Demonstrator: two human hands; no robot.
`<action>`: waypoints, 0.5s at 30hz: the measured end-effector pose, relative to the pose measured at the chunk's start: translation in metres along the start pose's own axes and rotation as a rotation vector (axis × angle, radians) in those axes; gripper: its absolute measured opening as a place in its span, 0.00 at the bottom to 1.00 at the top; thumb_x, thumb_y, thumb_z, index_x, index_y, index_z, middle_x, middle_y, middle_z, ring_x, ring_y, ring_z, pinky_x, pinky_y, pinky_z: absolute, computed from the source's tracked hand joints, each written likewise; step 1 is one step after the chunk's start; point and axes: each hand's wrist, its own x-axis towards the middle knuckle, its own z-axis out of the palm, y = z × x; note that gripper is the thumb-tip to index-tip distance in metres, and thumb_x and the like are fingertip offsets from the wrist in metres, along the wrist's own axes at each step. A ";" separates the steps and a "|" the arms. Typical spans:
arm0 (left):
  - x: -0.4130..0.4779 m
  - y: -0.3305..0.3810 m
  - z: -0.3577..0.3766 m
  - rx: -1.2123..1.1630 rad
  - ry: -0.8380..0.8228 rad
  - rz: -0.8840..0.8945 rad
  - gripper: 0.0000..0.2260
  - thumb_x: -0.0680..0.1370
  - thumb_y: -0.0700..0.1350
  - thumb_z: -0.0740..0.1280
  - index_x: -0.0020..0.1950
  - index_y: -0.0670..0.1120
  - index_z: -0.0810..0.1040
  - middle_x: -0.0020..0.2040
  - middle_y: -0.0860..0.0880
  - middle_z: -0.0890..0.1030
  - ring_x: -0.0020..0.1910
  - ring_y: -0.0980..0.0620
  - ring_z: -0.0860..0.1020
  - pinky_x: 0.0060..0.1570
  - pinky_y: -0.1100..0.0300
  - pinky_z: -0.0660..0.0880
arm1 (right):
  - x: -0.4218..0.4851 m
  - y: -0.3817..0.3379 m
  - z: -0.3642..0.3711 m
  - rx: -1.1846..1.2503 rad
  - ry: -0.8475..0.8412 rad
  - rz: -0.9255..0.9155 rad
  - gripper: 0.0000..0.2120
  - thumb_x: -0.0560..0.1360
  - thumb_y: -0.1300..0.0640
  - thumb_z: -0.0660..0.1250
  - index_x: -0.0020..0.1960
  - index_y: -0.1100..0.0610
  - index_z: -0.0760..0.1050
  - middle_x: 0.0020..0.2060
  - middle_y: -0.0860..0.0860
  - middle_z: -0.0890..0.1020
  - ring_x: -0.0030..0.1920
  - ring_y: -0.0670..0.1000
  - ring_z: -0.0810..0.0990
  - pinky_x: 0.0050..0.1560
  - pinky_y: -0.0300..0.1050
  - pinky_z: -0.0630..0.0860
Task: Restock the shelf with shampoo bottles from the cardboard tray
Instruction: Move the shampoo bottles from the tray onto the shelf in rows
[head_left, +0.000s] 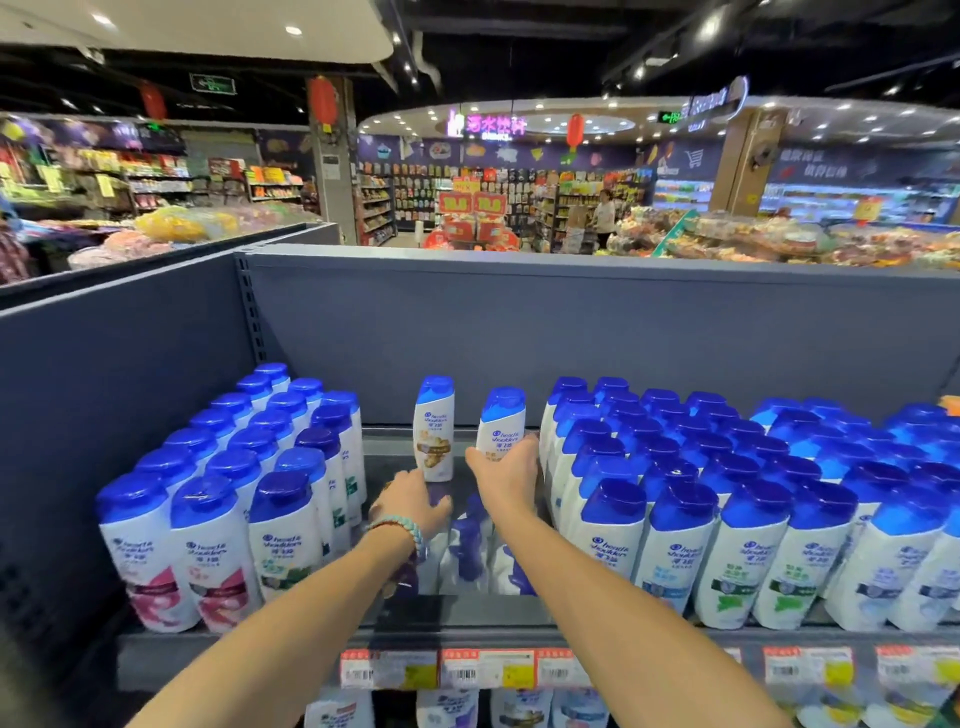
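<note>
Shelf (234, 652) of grey metal spans the full width before us, with a grey back panel (571, 332) rising behind it. On its right part stands the right block (753, 493) of upright, blue-capped shampoo bottles, many rows deep. The smaller left block (249, 467) stands in three files against the side wall. Between the two blocks is a gap (384, 449), and we reach both bare forearms into it.

Our right hand (506, 467) wraps the lower half of the held bottle (501, 418), thumb on its left side and fingers curled round its right. That bottle is upright at the back of the gap, just beside the right block. Our left hand (413, 499) lies lower and nearer, palm down, over the low bottles (467, 545), which are blurred. We cannot tell whether it grips anything.

Left of the held bottle stands the lone bottle (434, 428), upright and free, its base just beyond our left thumb. A beaded bracelet (397, 527) circles our left wrist. Price tags (488, 667) line the shelf's front edge.
</note>
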 end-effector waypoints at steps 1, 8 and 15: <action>-0.004 -0.006 0.004 0.036 0.010 0.032 0.19 0.73 0.59 0.64 0.57 0.48 0.75 0.54 0.48 0.78 0.49 0.48 0.78 0.50 0.54 0.77 | 0.000 0.000 0.002 -0.006 -0.011 -0.003 0.28 0.72 0.56 0.74 0.65 0.55 0.62 0.53 0.49 0.72 0.52 0.46 0.72 0.46 0.38 0.71; -0.009 -0.022 0.015 0.133 0.023 0.081 0.17 0.73 0.63 0.61 0.50 0.51 0.74 0.51 0.49 0.75 0.49 0.50 0.74 0.51 0.54 0.75 | 0.009 0.004 0.011 -0.015 -0.030 -0.033 0.28 0.71 0.57 0.75 0.64 0.55 0.62 0.52 0.50 0.72 0.50 0.46 0.73 0.45 0.38 0.73; -0.008 -0.021 0.019 0.221 -0.010 0.069 0.22 0.76 0.62 0.57 0.61 0.48 0.73 0.61 0.47 0.74 0.59 0.47 0.73 0.61 0.52 0.71 | 0.019 0.007 0.022 -0.046 -0.008 0.013 0.28 0.72 0.57 0.74 0.65 0.56 0.62 0.58 0.54 0.74 0.51 0.48 0.72 0.45 0.41 0.73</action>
